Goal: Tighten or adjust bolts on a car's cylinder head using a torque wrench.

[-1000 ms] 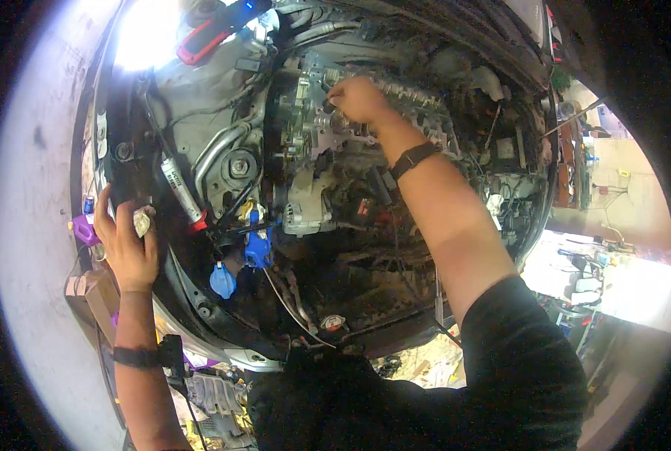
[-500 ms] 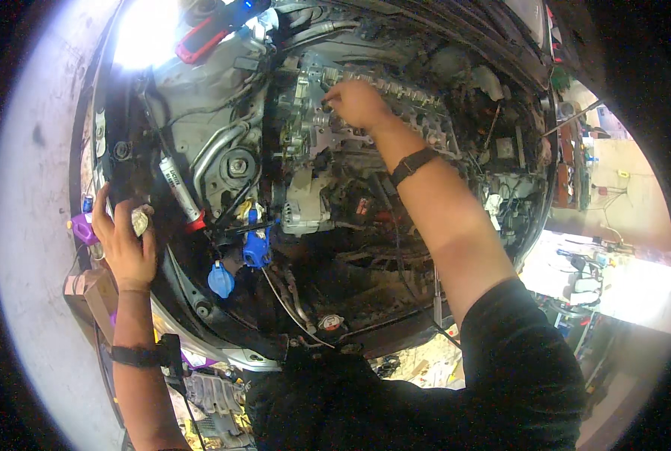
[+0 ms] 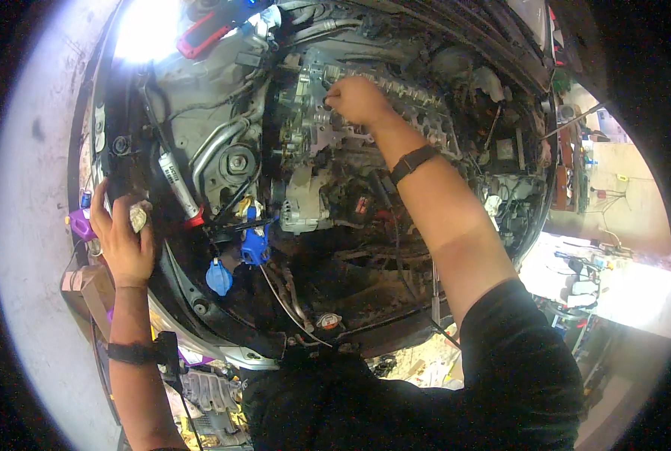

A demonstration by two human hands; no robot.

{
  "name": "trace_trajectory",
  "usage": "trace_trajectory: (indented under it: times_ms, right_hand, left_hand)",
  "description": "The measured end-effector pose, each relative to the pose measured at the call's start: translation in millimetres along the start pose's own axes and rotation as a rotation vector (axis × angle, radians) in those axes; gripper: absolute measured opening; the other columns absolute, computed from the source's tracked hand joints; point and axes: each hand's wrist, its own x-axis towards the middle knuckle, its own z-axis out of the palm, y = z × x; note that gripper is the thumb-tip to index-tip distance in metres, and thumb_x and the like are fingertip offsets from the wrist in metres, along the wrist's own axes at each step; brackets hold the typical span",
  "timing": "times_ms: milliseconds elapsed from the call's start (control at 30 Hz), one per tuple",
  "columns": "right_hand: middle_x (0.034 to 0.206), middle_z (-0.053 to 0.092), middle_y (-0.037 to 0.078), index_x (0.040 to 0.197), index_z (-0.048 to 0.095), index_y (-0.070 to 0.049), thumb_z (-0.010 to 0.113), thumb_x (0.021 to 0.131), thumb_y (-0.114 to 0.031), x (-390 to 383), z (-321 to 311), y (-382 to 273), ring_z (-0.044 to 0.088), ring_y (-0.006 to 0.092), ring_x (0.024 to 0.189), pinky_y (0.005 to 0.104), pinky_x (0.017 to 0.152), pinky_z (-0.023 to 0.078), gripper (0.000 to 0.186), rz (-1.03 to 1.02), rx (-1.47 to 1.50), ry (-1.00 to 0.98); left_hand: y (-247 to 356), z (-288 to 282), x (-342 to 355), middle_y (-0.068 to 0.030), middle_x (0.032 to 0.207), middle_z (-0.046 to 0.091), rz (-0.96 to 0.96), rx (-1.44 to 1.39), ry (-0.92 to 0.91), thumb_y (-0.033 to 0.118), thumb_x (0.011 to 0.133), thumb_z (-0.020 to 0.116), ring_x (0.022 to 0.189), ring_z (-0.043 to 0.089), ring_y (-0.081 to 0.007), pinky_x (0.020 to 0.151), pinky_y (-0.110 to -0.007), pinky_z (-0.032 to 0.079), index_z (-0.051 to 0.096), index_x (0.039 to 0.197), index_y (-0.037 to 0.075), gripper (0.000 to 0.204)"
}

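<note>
My right hand (image 3: 354, 101) is over the exposed aluminium cylinder head (image 3: 320, 135) in the engine bay, fingertips pinched near its left end on something too small to make out. My left hand (image 3: 123, 240) holds a crumpled pale rag (image 3: 139, 216) between thumb and fingers, resting at the bay's left edge. Right of it lie a white tube with a red tip (image 3: 176, 184), a blue plastic part (image 3: 254, 244) and a blue cap (image 3: 219, 276).
A red and black cordless lamp (image 3: 199, 34) lies at the top left. A purple bottle (image 3: 81, 224) and cardboard box (image 3: 87, 289) are left of the car. A hood prop rod (image 3: 576, 116) and a cluttered bright workbench (image 3: 583, 282) are on the right.
My right fingertips have shifted slightly on the cylinder head. My left hand has moved a little upward with the rag still in it.
</note>
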Motion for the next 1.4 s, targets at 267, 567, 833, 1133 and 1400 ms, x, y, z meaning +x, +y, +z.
trace_trajectory:
  times_ms: [267, 567, 833, 1133, 1400]
  right_hand:
    - [0.100, 0.071, 0.016, 0.098, 0.075, -0.014, 0.069, 0.082, -0.030, -3.1, 9.3, 5.5, 0.067, 0.0357, 0.093, 0.0466, 0.087, 0.053, 0.023, 0.062, 0.060, 0.053]
    - [0.099, 0.071, 0.016, 0.095, 0.075, -0.012, 0.069, 0.081, -0.030, -0.2, 5.6, 8.0, 0.067, 0.0364, 0.093, 0.0450, 0.087, 0.053, 0.023, 0.015, 0.102, 0.070]
    - [0.097, 0.071, 0.017, 0.093, 0.075, -0.011, 0.068, 0.079, -0.028, 4.6, 5.3, 15.0, 0.068, 0.0372, 0.089, 0.0467, 0.082, 0.054, 0.023, 0.043, 0.005, 0.023]
    - [0.091, 0.071, 0.017, 0.094, 0.075, -0.007, 0.070, 0.080, -0.025, -1.6, 11.0, 11.6, 0.068, 0.0336, 0.084, 0.0414, 0.077, 0.054, 0.023, 0.021, 0.073, 0.100]
    - [0.095, 0.072, 0.016, 0.099, 0.074, -0.009, 0.070, 0.080, -0.020, -5.1, -0.1, 1.5, 0.068, 0.0321, 0.089, 0.0402, 0.081, 0.054, 0.022, -0.090, 0.088, 0.007]
  left_hand:
    - [1.0, 2.6, 0.0, -0.0231, 0.147, 0.037, 0.022, 0.004, 0.022, 0.005, 0.075, 0.057, 0.134, 0.035, -0.0435, 0.112, -0.049, 0.027, 0.058, 0.112, 0.006, 0.037]
    - [-1.1, 2.2, -0.9, -0.0220, 0.148, 0.036, 0.017, 0.013, 0.015, 0.008, 0.080, 0.061, 0.135, 0.034, -0.0428, 0.112, -0.049, 0.027, 0.058, 0.113, 0.005, 0.033]
    - [-0.5, 1.2, 0.5, -0.0224, 0.148, 0.036, 0.032, 0.021, 0.015, 0.011, 0.082, 0.062, 0.135, 0.034, -0.0429, 0.112, -0.049, 0.027, 0.058, 0.115, 0.005, 0.034]
    - [-0.9, 2.0, -0.1, -0.0225, 0.148, 0.036, 0.015, 0.022, -0.010, 0.011, 0.080, 0.062, 0.135, 0.034, -0.0434, 0.113, -0.049, 0.026, 0.057, 0.116, 0.006, 0.037]
    - [-3.2, 3.0, -0.5, -0.0230, 0.148, 0.036, 0.022, 0.029, -0.001, 0.014, 0.080, 0.062, 0.136, 0.034, -0.0431, 0.113, -0.049, 0.026, 0.058, 0.115, 0.006, 0.037]
